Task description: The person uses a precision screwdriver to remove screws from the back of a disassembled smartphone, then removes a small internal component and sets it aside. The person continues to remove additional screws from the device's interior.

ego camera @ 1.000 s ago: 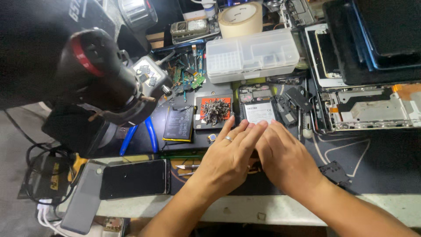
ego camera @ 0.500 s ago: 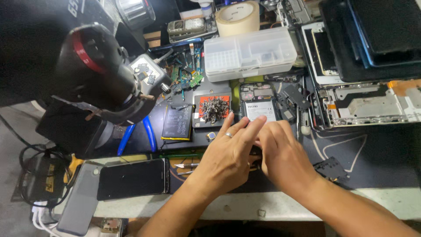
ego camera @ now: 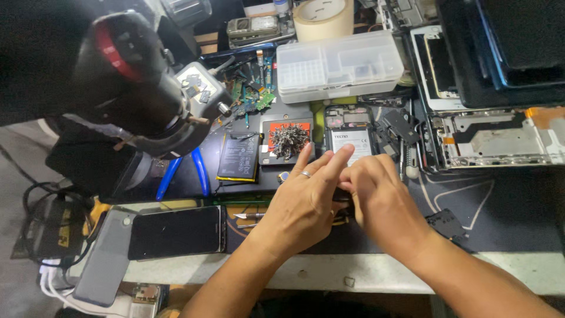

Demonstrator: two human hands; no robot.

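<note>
My left hand [ego camera: 297, 203], a ring on one finger, lies over the dark work mat [ego camera: 506, 206] with its fingers stretched forward and slightly apart. My right hand [ego camera: 382, 197] is pressed against it, fingers curled down onto a small dark part [ego camera: 340, 194] between the two hands. Most of that part is hidden, and so is my left thumb. Just beyond the fingertips lie an opened phone with its battery showing [ego camera: 348, 134] and a red tray heaped with screws [ego camera: 286, 141].
A black scope head with a red ring [ego camera: 129, 76] looms at the left. Nearby are a loose battery [ego camera: 238, 156], blue-handled pliers [ego camera: 182, 171], a black phone [ego camera: 176, 231], a grey phone [ego camera: 103, 262], tweezers [ego camera: 247, 217], a clear parts box [ego camera: 338, 65], a tape roll [ego camera: 323, 17] and a bare phone frame [ego camera: 494, 138].
My hands have drawn closer together. The right fingers have curled down onto the dark part, and the left fingers now reach further forward over it.
</note>
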